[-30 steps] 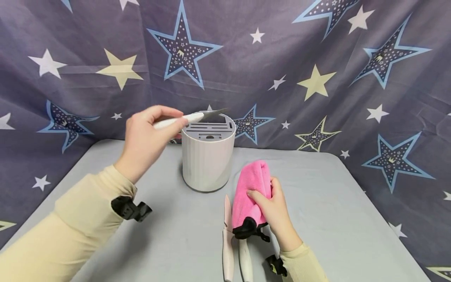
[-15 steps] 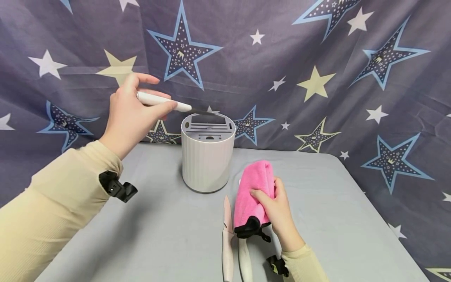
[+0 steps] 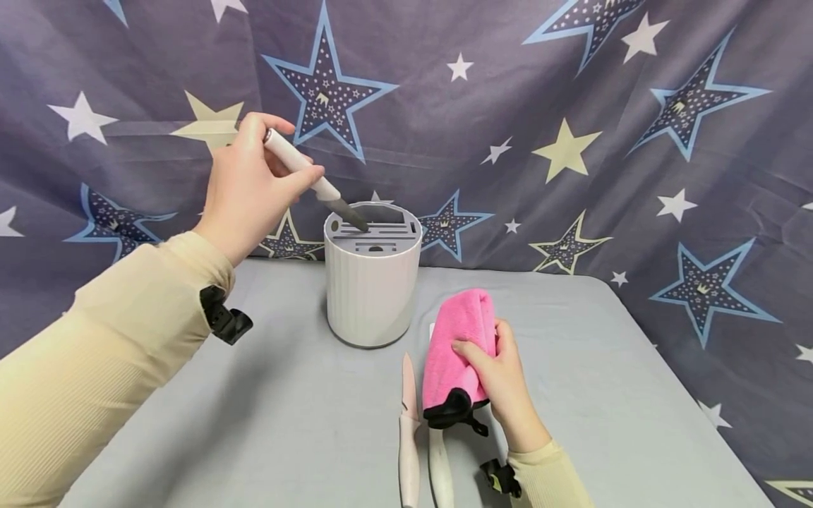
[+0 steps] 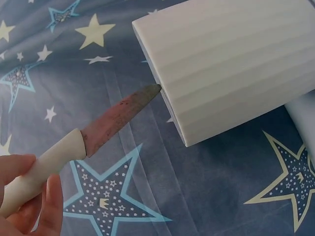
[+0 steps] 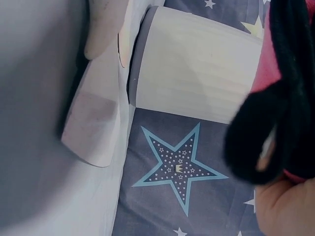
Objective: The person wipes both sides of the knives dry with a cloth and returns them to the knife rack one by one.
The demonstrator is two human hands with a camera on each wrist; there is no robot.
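My left hand pinches the white handle of a knife above the knife block. The knife slants downward, its tip at the block's slotted top. In the left wrist view, the stained blade meets the rim of the block; whether the tip has entered a slot, I cannot tell. My right hand grips a folded pink cloth with black edging over the table. Beside the cloth lies a pink knife. A white-handled knife is partly covered by the cloth; its broad blade shows in the right wrist view.
The upright white block stands near the back of the grey-covered table. Behind it hangs a dark curtain patterned with stars. Both loose knives lie in front of the block, blades toward it.
My left hand first drew back leftward and up from the block with the knife, then tilted it from nearly level to tip-down over the slots. The right hand and cloth have barely moved.
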